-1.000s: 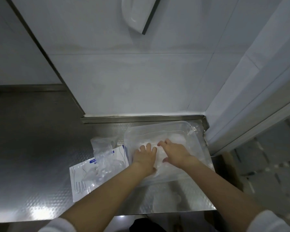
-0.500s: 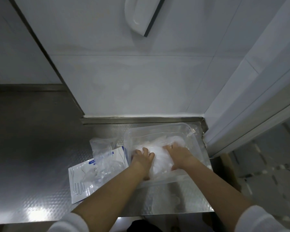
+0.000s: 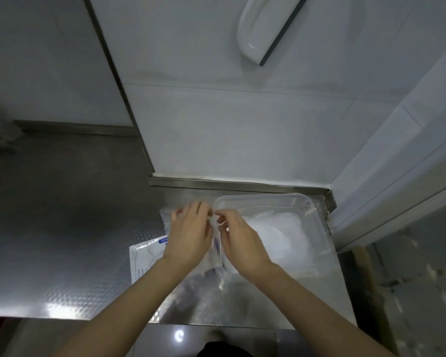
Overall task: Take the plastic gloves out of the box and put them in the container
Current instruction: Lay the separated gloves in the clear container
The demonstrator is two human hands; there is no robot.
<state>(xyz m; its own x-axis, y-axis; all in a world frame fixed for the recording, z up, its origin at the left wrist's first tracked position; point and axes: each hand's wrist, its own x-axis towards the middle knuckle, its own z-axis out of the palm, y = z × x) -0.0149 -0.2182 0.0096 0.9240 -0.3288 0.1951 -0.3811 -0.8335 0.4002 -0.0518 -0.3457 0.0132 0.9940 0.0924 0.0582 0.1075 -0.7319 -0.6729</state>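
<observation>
- Hands first: where are they, and what have they got?
- Both sit low over the steel surface (image 3: 62,266), side by side and nearly touching. The left hand (image 3: 188,235) is above the far end of the box (image 3: 144,256), a flat white packet with blue print. The right hand (image 3: 240,243) is over the left side of the container (image 3: 263,198). Its thumb and forefinger are pinched together on a wisp of clear film (image 3: 216,235) that hangs between the two hands. The left fingers (image 3: 197,207) are curled and blurred. I cannot tell whether they grip the film too.
- Is that film a glove?
- It's too thin and smeared to say. It could be a glove or a wrapper.
- And the plastic gloves themselves?
- A crumpled white heap of plastic gloves (image 3: 281,233) lies inside the container, toward its right side and below the rim.
- How would you expect them to handle?
- Almost weightless, limp and slick, and prone to cling to skin and to each other. I'd judge that a fingertip pinch at a cuff or loose edge works better than a whole-hand grab, which would likely drag out a bunch at once. They won't break, but a springy heap may puff up above the rim, so a flat press afterwards would probably help.
- Anything beyond?
- The container stands close to the raised steel lip at the foot of the tiled wall (image 3: 242,137). A white fixture (image 3: 263,29) hangs higher up on that wall.
</observation>
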